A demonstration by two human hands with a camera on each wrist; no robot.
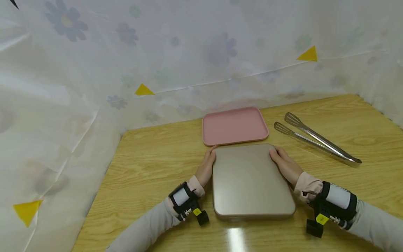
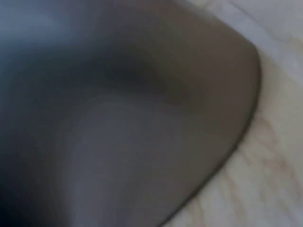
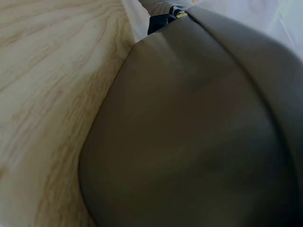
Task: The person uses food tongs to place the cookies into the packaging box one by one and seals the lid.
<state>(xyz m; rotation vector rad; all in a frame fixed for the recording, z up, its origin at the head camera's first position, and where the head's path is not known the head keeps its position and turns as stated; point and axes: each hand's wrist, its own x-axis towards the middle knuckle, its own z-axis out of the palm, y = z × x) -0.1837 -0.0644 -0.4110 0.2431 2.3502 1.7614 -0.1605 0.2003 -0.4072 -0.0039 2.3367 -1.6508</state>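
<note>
A champagne-coloured rectangular metal box [image 1: 248,182] with rounded corners lies before me on the table, its top a plain flat surface. My left hand [image 1: 206,165] grips its left side near the far corner. On the opposite side, my right hand [image 1: 285,164] holds the far right corner, thumb on the top edge and fingers down the side. The box wall [image 2: 189,142] fills much of the left wrist view, blurred. In the right wrist view a seam runs along the box side [image 3: 180,118], below its upper edge. Most fingertips are hidden behind the box.
A pink rectangular tray [image 1: 234,126] lies just beyond the box. To its right are metal tongs [image 1: 324,143] with slotted ends, spread apart. The wooden table [image 1: 151,164] meets a flower-patterned plastic sheet [image 1: 189,52] at the back and left, with yellow triangles [image 1: 145,90] on it.
</note>
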